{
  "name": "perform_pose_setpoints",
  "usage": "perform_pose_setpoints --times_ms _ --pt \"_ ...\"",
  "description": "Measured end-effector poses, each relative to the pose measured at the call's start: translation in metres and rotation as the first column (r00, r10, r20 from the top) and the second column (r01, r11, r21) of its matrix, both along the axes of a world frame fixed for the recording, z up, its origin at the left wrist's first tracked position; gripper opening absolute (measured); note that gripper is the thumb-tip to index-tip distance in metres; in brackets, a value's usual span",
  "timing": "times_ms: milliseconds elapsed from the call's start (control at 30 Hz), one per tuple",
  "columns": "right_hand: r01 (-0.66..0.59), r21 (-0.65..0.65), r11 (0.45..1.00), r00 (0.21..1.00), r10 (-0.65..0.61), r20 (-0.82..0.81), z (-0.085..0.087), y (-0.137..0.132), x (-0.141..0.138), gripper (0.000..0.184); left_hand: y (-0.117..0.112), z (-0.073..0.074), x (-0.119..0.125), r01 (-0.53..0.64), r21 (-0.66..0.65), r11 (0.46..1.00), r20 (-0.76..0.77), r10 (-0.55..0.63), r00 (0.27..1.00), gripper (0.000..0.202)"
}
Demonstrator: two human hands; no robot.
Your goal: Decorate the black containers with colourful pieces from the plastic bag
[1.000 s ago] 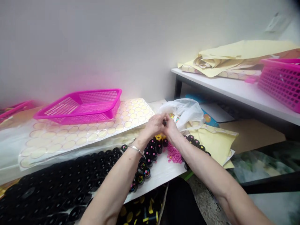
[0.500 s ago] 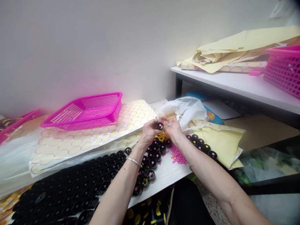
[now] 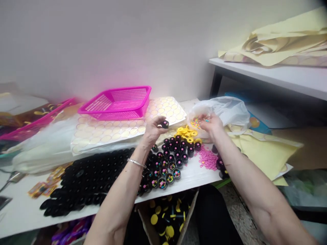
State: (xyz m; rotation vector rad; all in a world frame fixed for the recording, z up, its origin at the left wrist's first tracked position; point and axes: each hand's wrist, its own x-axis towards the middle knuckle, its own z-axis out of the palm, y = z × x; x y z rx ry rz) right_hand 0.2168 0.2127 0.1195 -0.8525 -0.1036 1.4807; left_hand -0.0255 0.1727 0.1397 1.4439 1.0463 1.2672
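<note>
**A:** Black cap, small and round — you have it pinched between the thumb and fingertips of your left hand, lifted clear of the tabletop, over the edge of the sheet of round stickers.

**B:** And my right hand?

**A:** It lies at the mouth of the clear plastic bag, fingers curled, with a few of the colored beads at the fingertips. I cannot tell whether you grip any or only touch them. Your two hands are apart, the yellow rings lying on the tabletop between and below them.

**B:** What sits under my hands?

**A:** A cluster of filled black cups, each with colored dots inside, just below your left wrist, which wears a thin metal bangle. Left of them lie rows of empty black cups. A heap of pink beads lies beside your right forearm, touching the filled cluster's right edge.

**B:** Farther out?

**A:** A pink mesh basket stands on the sticker sheet against the wall. A second pink tray lies at the far left. Yellow backing paper spreads out to your right, and more crumpled sheets lie on the white shelf above. Below the tabletop's edge an open carton holds yellow and black parts.
</note>
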Motion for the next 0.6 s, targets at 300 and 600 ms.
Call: perform_pose_setpoints --times_ms 300,600 --pt "-0.085 -0.203 0.976 0.995 0.092 0.024 -0.001 -0.003 -0.008 0.032 -0.005 -0.027 -0.061 -0.018 -0.105 0.994 -0.532 -0.041 0.846 0.031" --pt "-0.031 -0.094 0.995 0.998 0.025 -0.064 0.003 -0.008 -0.009 0.025 -0.001 -0.036 -0.046 -0.060 -0.069 0.996 -0.744 -0.011 0.668 0.026"
